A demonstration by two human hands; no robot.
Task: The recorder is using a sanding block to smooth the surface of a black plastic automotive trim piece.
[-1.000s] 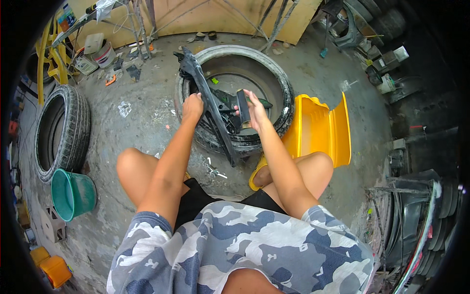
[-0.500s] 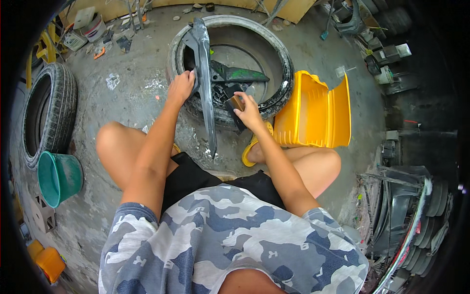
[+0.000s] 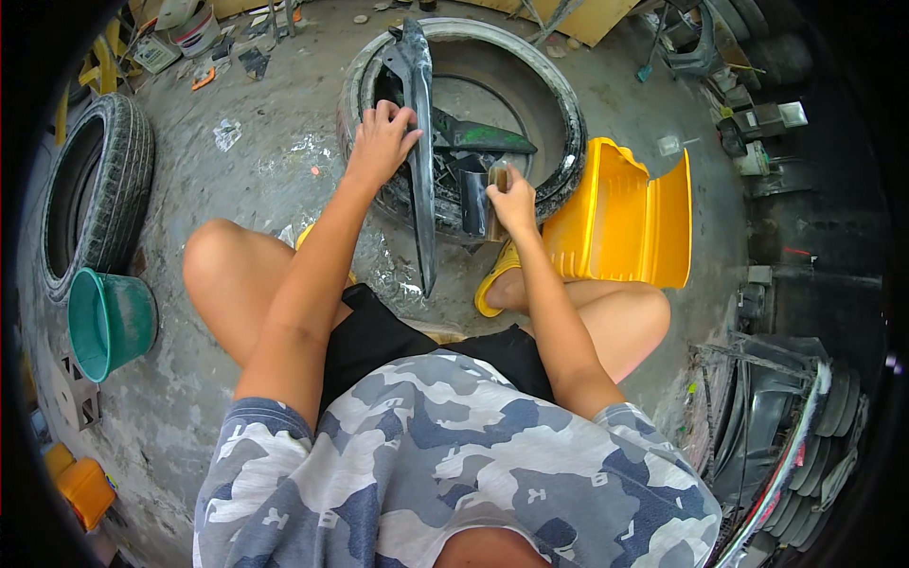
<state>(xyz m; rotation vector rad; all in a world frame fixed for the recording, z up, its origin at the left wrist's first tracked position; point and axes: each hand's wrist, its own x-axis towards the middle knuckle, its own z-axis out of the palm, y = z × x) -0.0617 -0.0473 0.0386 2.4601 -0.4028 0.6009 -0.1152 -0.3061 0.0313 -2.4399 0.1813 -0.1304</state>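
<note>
From where I stand, the person's left hand is higher along the long dark plastic panel than it was half a second ago, its fingers now bent and spread at the panel's left edge instead of curled together; I can't tell whether that grip pinches the panel or just rests on it. The panel lies across the left part of the big tyre, its tapered end jutting past the rim toward the person, and it slants less than a second ago. The right hand has its grip closed on a small brown block, which stood tilted before and now points nearly straight away from the person, beside a dark strip. The green-marked black piece stays inside the tyre, and the yellow plastic shell remains to its right.
</note>
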